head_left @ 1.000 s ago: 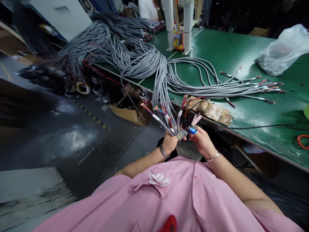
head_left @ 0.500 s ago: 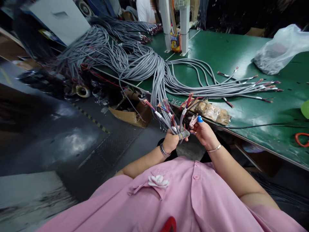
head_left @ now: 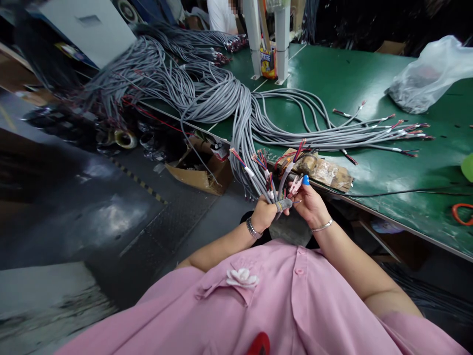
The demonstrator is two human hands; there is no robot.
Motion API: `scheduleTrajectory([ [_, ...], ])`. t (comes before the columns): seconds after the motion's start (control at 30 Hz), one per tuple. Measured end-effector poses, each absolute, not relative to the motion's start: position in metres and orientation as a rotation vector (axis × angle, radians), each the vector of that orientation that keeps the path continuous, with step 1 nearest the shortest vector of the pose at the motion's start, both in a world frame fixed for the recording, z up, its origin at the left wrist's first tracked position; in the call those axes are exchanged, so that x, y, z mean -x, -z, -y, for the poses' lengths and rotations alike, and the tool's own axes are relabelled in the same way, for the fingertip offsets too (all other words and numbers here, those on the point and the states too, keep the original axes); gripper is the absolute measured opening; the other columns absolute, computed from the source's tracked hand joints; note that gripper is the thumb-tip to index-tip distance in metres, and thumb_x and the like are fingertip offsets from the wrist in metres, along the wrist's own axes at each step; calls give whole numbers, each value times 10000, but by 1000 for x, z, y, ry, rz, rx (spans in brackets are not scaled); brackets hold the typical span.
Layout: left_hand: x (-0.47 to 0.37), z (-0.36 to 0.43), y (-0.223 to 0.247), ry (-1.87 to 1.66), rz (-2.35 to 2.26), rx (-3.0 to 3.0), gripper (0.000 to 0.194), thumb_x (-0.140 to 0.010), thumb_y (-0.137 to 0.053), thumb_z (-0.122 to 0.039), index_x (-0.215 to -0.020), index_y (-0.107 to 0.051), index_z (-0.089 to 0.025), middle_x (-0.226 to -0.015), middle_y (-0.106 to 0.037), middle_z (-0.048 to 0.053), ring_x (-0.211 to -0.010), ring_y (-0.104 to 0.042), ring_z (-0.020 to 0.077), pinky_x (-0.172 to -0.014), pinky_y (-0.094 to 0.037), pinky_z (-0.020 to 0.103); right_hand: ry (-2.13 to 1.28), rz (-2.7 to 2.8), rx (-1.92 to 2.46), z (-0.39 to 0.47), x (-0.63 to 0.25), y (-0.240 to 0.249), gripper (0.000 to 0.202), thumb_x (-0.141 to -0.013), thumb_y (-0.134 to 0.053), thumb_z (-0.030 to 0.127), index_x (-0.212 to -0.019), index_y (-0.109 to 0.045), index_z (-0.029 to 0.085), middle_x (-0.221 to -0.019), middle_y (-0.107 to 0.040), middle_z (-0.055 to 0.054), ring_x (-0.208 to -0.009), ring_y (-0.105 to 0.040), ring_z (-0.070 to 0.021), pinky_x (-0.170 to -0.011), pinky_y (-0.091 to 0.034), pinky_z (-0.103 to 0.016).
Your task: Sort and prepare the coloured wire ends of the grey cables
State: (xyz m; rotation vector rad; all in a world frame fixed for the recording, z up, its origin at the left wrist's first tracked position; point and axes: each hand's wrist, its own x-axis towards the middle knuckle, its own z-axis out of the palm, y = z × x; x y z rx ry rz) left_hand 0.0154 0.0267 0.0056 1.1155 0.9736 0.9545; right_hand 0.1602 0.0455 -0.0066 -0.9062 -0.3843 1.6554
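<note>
My left hand (head_left: 263,214) is closed around a bunch of grey cable ends (head_left: 266,178) whose stripped coloured wires fan upward. A grey sleeve covers that hand's thumb. My right hand (head_left: 309,203) grips a small pink-handled tool (head_left: 295,185), its tip against the wires beside my left hand; one fingertip wears a blue cap. Both hands sit just in front of the near edge of the green table (head_left: 369,79). The held cables run up into a big grey cable bundle (head_left: 221,93) on the table.
More cable ends (head_left: 391,130) lie spread to the right. Brown paper wrap (head_left: 325,170) sits at the table edge, a clear plastic bag (head_left: 428,74) at far right, white posts (head_left: 281,39) at the back. An open cardboard box (head_left: 201,170) is on the floor. Another person stands beyond.
Both hands with the cable ends rose slightly toward the table edge; my right hand's blue-capped finger lifted from beside my left thumb to the wire tips.
</note>
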Motion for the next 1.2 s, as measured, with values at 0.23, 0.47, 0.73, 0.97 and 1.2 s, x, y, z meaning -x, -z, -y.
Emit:
scheduleTrajectory([
  [0.23,-13,-24,-8,-953,-995,-1109,313,-704,-767,-405,-599,-668,-126,-531,-631,34,-456,-523,103,-448,-354,233,-1693,283,844,-42,-160,7,481,-711,-659,697,-792,-646,223,-812,-690,-28,-639,-578,-145,-576,-485,-276],
  [0.47,-1,-15,-1,-979,-1000,-1182,289,-749,-730,-401,-656,-669,-134,-544,-643,23,-425,-464,78,-477,-379,231,-1949,537,736,-20,-176,9,329,-694,-792,459,-855,-689,191,-805,-689,-23,-668,-594,-126,-649,-515,-272],
  [0.73,0,-14,0,-958,-1015,-1279,284,-747,-737,-387,-627,-665,-141,-550,-646,24,-493,-519,99,-496,-385,227,-1770,769,900,-8,-169,8,190,-712,-798,291,-838,-711,178,-696,-658,7,-580,-548,-93,-583,-421,-245],
  [0.97,1,-12,-1,-1012,-1038,-1281,275,-764,-720,-385,-636,-685,-145,-583,-667,32,-513,-533,106,-529,-422,235,-1658,810,1014,-7,-166,11,173,-720,-787,311,-808,-720,178,-687,-655,3,-577,-528,-95,-580,-410,-245],
  [1.2,-4,-12,1,-1129,-1044,-1220,285,-767,-716,-377,-600,-672,-150,-560,-648,26,-496,-532,106,-535,-440,244,-1668,761,962,-4,-166,10,148,-711,-796,284,-772,-716,175,-670,-636,14,-581,-519,-79,-576,-416,-221],
])
